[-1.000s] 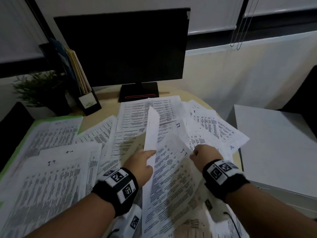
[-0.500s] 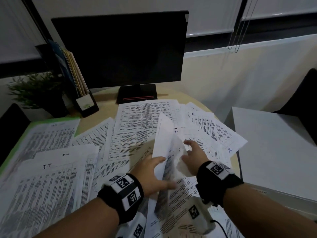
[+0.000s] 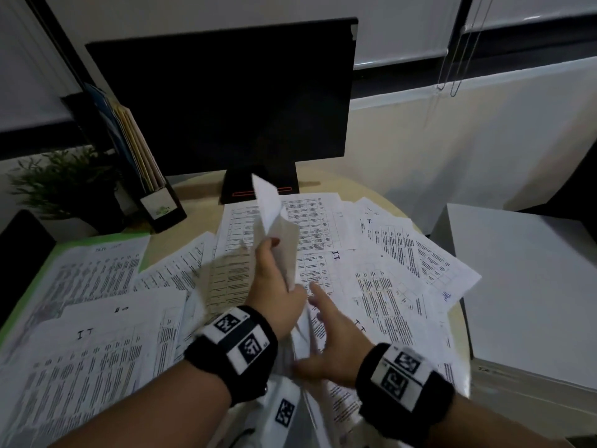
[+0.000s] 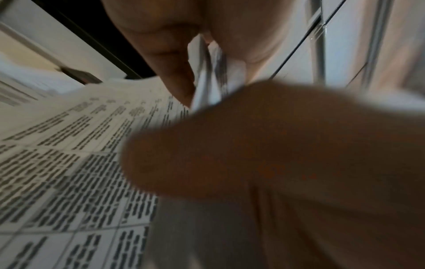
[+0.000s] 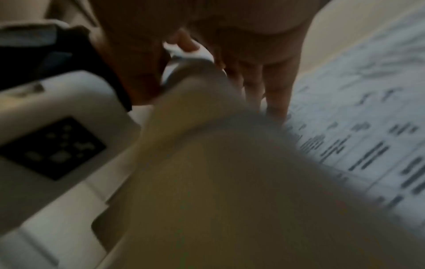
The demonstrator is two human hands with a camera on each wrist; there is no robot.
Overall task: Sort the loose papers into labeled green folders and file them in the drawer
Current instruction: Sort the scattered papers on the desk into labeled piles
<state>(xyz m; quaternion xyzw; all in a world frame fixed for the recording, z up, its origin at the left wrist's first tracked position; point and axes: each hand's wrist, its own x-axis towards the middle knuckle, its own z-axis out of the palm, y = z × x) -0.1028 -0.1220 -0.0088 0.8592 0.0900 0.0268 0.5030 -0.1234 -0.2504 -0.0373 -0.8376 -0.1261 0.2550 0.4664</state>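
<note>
Loose printed papers (image 3: 400, 270) cover the round desk, some marked "IT". My left hand (image 3: 274, 286) grips a bunch of sheets (image 3: 274, 221) standing on edge above the pile; in the left wrist view the fingers (image 4: 174, 72) pinch the sheets (image 4: 214, 72). My right hand (image 3: 326, 337) lies to the right of it with fingers stretched, touching the papers below. In the right wrist view its fingers (image 5: 276, 94) reach onto a printed sheet (image 5: 368, 136). An open green folder (image 3: 61, 253) holding printed sheets lies at the left.
A dark monitor (image 3: 226, 101) stands at the back of the desk. A black file holder (image 3: 142, 176) with folders and a small plant (image 3: 61, 182) stand at the back left. A white cabinet top (image 3: 533, 292) is at the right.
My left hand has gathered the lifted sheets into an upright bunch and raised them toward the monitor. My right hand has let go of them and dropped onto the pile with fingers spread.
</note>
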